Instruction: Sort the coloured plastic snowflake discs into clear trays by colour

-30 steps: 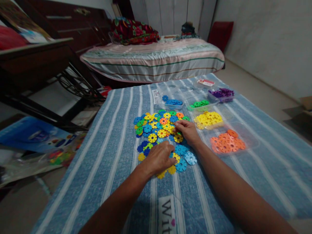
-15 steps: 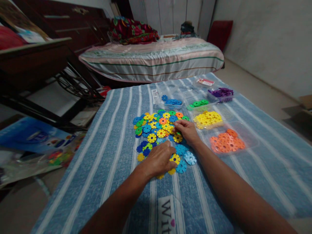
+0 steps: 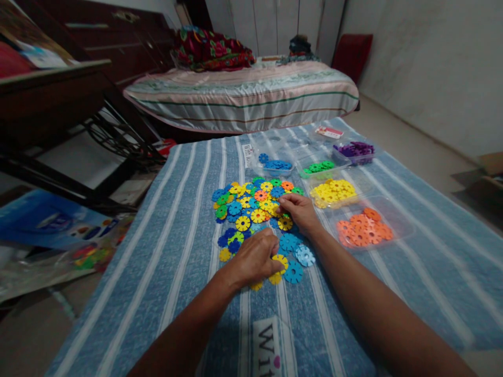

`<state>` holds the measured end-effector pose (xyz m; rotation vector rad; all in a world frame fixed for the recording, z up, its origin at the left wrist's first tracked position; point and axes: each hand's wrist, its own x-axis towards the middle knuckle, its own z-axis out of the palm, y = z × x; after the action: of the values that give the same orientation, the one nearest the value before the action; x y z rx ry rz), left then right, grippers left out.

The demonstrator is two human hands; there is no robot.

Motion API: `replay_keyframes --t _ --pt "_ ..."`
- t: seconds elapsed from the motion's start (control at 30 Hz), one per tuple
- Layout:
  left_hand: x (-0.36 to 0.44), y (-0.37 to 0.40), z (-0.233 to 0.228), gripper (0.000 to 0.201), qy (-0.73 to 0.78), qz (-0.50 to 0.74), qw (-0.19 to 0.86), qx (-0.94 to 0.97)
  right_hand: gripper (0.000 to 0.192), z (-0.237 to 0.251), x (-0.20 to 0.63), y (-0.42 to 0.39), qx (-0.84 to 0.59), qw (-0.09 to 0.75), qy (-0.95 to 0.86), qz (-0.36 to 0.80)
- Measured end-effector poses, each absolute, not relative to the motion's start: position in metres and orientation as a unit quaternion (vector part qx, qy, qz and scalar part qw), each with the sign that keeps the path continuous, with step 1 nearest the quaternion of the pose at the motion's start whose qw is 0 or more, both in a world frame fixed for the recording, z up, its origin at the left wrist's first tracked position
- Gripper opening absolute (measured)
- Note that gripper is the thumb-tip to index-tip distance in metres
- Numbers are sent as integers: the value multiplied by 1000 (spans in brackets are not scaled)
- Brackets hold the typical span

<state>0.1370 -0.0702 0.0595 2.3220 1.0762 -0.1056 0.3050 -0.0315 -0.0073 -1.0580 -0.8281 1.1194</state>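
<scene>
— What is sitting under the hands?

— A loose pile of flat, flower-shaped plastic discs in blue, yellow, green and orange is lying in the middle of a blue striped towel. The left hand is resting on the near edge of the pile, fingers curled down, and its fingertips are pinching a yellow disc.

— And the other hand?

— The right hand is lying on the far right part of the pile, fingers bent and closing on pieces there; which disc it is gripping I cannot tell. Just beside it, a yellow disc with a dark centre is lying flat, and a few blue discs are sitting between the two forearms.

— What is lying around the pile?

— Clear trays of sorted pieces are lining up to the right: orange discs nearest, then yellow ones, green ones, purple ones farthest, and a tray of blue ones just behind the pile.

— Beyond the towel?

— A bed with a striped cover is standing at the back, and a dark wooden table is standing on the left.
</scene>
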Motion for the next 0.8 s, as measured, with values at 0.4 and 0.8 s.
replay_keyframes --t 0.4,0.8 --pt "149 -33 85 23 475 82 517 707 31 -6 305 -31 -462 643 -360 494" --pt "206 -11 106 16 434 268 524 682 25 -13 306 -27 -452 655 -381 471"
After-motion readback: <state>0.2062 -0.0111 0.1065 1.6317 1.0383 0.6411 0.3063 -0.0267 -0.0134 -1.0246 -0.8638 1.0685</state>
